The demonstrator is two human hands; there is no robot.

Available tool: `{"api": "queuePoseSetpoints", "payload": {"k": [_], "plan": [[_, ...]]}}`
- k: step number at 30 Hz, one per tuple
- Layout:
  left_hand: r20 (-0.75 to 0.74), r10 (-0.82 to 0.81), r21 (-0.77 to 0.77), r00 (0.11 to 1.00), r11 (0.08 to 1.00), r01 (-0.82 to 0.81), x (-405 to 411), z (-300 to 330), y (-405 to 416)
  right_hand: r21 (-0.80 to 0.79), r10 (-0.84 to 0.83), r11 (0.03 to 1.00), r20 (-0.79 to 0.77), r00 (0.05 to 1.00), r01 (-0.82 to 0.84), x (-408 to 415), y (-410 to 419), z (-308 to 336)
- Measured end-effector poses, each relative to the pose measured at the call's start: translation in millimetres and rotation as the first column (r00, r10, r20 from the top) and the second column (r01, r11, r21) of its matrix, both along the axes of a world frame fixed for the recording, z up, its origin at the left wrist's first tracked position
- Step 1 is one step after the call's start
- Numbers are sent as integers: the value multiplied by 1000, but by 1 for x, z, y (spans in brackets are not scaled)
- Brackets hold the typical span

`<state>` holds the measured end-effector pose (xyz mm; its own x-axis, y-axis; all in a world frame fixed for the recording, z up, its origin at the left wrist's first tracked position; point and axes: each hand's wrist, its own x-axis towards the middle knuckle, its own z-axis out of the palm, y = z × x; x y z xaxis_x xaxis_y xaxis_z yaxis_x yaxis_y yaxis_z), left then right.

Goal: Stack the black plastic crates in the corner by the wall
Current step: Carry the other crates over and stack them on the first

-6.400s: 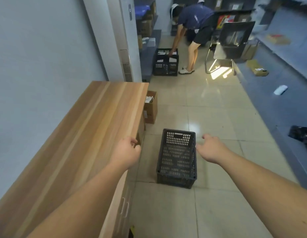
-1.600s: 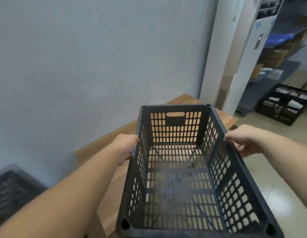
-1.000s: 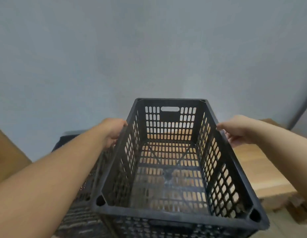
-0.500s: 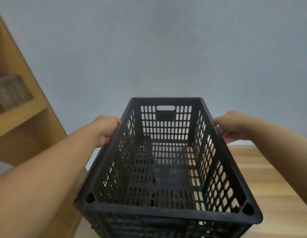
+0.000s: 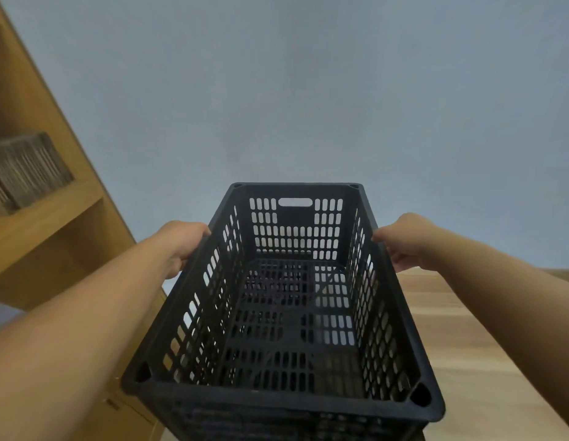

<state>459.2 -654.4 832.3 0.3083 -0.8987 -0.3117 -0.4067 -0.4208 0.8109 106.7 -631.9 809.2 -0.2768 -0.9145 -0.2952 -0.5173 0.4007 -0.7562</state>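
Observation:
I hold an empty black plastic crate (image 5: 289,319) with perforated walls in front of me, its far end towards the grey wall (image 5: 308,90). My left hand (image 5: 181,243) grips the rim of its left long side, and my right hand (image 5: 407,241) grips the rim of its right long side. More dark lattice shows through the crate's floor and under its near edge; I cannot tell whether that is another crate or whether the two touch.
A wooden shelf unit (image 5: 38,218) stands at the left, with a stack of cardboard (image 5: 25,170) on one shelf. A wooden counter top (image 5: 486,361) lies to the right, close beside the crate.
The view has swung left from the counter towards the shelf unit. The crate, still held in both hands, now sits a little lower and more to the right.

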Motion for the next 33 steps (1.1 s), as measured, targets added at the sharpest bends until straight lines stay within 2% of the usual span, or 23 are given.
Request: {"api": "queuePoseSetpoints", "payload": {"k": [9, 16, 24, 30, 33], "plan": [[74, 57, 18, 996, 998, -58, 27, -15, -51, 9, 56, 998, 63, 996, -57, 25, -58, -5], [43, 70, 32, 997, 997, -72, 50, -28, -79, 39, 54, 998, 79, 995, -57, 51, -88, -14], [76, 30, 60, 997, 998, -35, 85, -47, -110, 66, 13, 998, 43, 999, -16, 84, -113, -34], [204, -5, 83, 979, 997, -12, 113, -61, -125, 69, -11, 998, 0, 1000, 11, 108, -114, -40], [186, -67, 92, 980, 995, 51, 122, -65, -124, 70, -34, 997, -57, 998, 38, 113, -108, -45]]}}
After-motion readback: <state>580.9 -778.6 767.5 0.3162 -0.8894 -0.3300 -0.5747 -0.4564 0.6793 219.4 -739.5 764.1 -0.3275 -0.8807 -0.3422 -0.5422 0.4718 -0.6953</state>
